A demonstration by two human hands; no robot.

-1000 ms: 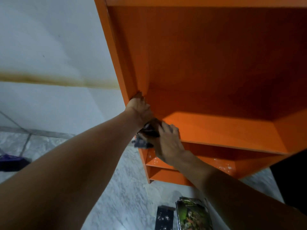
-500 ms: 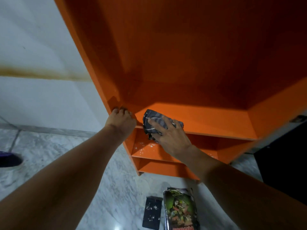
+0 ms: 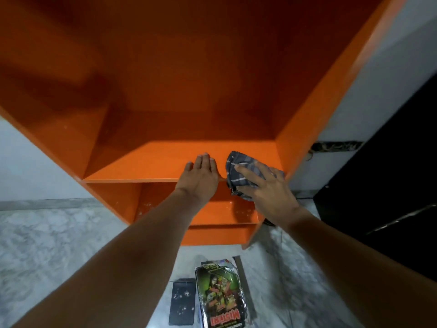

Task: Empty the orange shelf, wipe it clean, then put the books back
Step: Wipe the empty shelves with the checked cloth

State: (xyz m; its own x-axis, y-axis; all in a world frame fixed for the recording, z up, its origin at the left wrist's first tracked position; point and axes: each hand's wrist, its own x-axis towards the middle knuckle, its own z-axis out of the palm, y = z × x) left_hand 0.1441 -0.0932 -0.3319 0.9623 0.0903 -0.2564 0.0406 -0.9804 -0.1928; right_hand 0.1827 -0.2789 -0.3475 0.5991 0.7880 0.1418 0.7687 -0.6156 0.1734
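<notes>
Your right hand (image 3: 264, 188), fingers spread, presses the cloth (image 3: 238, 169) at the right end of the shelf (image 3: 146, 162); earlier it was at the left end. Your left hand (image 3: 201, 171) has left the side panel (image 3: 59, 143) and lies flat, fingers together, beside the cloth. Books (image 3: 220, 294) lie on the floor (image 3: 59, 245).

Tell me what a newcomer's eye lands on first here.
The big orange shelf fills the upper frame. At the front edge of its lit board, the right grip presses a grey checked cloth, with the left grip lying flat beside it. Books lie on the marble floor below.
</notes>
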